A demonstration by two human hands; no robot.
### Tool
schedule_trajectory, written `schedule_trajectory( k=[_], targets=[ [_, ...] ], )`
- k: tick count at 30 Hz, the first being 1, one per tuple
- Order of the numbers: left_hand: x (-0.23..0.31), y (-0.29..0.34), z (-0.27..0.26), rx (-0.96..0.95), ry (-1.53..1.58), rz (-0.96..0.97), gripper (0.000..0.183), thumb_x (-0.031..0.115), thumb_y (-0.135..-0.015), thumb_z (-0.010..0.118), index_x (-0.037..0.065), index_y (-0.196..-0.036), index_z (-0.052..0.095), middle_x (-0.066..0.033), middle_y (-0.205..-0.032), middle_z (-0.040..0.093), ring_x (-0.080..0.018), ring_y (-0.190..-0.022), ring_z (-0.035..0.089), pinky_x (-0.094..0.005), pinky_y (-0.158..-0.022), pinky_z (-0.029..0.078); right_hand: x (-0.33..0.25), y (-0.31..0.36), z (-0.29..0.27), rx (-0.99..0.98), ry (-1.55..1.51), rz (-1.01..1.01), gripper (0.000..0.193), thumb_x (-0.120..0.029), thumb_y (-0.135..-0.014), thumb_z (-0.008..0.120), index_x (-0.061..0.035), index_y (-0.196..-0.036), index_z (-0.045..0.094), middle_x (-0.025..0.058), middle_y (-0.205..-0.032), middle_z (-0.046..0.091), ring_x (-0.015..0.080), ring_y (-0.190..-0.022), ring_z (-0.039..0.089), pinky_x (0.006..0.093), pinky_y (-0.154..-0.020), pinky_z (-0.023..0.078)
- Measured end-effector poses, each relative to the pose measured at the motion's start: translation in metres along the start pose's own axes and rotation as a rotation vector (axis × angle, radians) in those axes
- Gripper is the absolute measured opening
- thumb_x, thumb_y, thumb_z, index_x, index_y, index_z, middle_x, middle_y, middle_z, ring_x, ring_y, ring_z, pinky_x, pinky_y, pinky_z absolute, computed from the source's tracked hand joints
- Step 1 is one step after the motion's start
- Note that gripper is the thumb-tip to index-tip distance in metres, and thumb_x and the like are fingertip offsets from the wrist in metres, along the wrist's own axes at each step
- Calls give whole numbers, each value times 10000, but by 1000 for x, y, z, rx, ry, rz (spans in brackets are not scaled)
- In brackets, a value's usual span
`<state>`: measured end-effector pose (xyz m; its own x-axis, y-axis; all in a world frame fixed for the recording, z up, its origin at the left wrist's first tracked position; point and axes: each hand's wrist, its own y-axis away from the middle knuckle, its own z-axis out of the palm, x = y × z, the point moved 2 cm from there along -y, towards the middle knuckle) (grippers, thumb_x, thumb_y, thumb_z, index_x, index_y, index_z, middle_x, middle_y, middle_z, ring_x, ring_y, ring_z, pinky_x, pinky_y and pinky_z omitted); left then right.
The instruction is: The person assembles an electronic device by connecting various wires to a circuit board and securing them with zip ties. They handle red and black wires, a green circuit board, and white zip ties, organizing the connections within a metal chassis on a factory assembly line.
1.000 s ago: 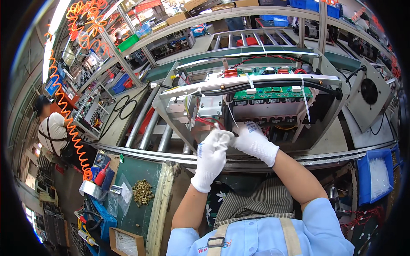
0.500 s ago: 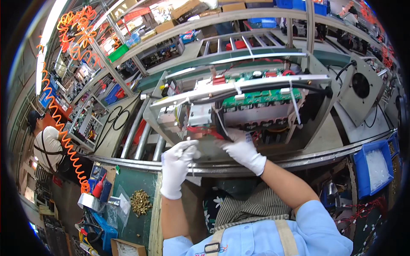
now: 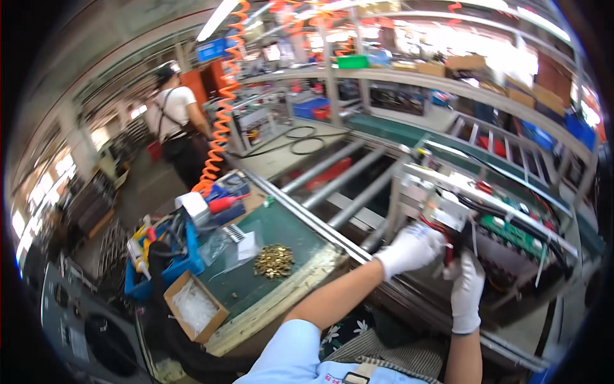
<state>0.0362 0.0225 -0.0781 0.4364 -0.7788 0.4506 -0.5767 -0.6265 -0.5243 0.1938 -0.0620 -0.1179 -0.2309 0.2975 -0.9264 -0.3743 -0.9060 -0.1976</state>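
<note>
Both of my hands wear white gloves and work at the near left part of an open metal-framed machine [image 3: 505,198] with a green circuit board [image 3: 511,235] inside. My left hand [image 3: 414,248] reaches in beside some red wires [image 3: 436,224], its fingers drawn together; what they hold is hidden. My right hand [image 3: 467,288] points up, fingers bent next to a dark cable bundle [image 3: 455,240]. Whatever lies between those fingertips cannot be made out. Above the hands sits a silvery metal block [image 3: 449,211]. White cable ties [image 3: 542,265] hang from the wiring.
Metal rollers [image 3: 361,200] lie left of the machine. A green-topped bench holds a pile of brass fittings [image 3: 274,261], a cardboard box [image 3: 195,307] of clear pieces and a blue tool bin [image 3: 167,269]. An orange coiled hose [image 3: 220,134] hangs near a standing person [image 3: 176,121].
The view has swung left, so the machine now appears farther right. My left hand has moved from in front of the frame to the red wires. My right hand now points upward beside it.
</note>
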Motion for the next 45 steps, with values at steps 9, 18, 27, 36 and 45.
schedule_trajectory(
  k=[9, 18, 27, 36, 45],
  targets=[
    [8, 3, -37, -213, -61, -231, 160, 140, -806, 557, 50, -828, 687, -152, -719, 670, -325, -722, 678, -424, -688, 536, 20, -27, 15, -2, -339, 368, 105, -177, -951, 595, -81, -990, 577, -14, -661, 475, 113, -530, 475, 279, -435, 411],
    [24, 2, -40, -142, -236, -126, 156, 168, -821, 560, 80, -820, 688, -164, -710, 661, -328, -726, 683, -442, -675, 531, -5, 10, 32, 263, -241, 40, 95, -110, -926, 632, -22, -954, 612, 25, -687, 567, 138, -602, 578, 286, -509, 495],
    [36, 12, -54, -223, 683, -485, 198, 138, -954, 594, 11, -1086, 669, -52, -871, 734, 9, -476, 412, -174, -418, 319, -14, 3, 22, -45, -124, 67, 195, -127, -933, 653, 23, -1057, 635, 90, -854, 704, 138, -720, 681, 231, -594, 499],
    [38, 2, -38, -254, 499, -360, 117, 106, -897, 675, -10, -914, 679, 32, -750, 615, -35, -721, 528, -230, -645, 454, -32, 3, 5, -170, -139, 125, 203, -90, -944, 633, 25, -1111, 639, 112, -986, 718, 155, -870, 698, 251, -709, 536],
    [36, 3, -39, -292, 458, -345, 127, 128, -909, 670, 1, -898, 671, 44, -739, 605, -24, -697, 499, -223, -631, 442, -33, 3, 9, -153, -154, 111, 139, -52, -917, 652, 17, -1036, 632, 130, -953, 713, 210, -870, 708, 326, -732, 577]
  ],
)
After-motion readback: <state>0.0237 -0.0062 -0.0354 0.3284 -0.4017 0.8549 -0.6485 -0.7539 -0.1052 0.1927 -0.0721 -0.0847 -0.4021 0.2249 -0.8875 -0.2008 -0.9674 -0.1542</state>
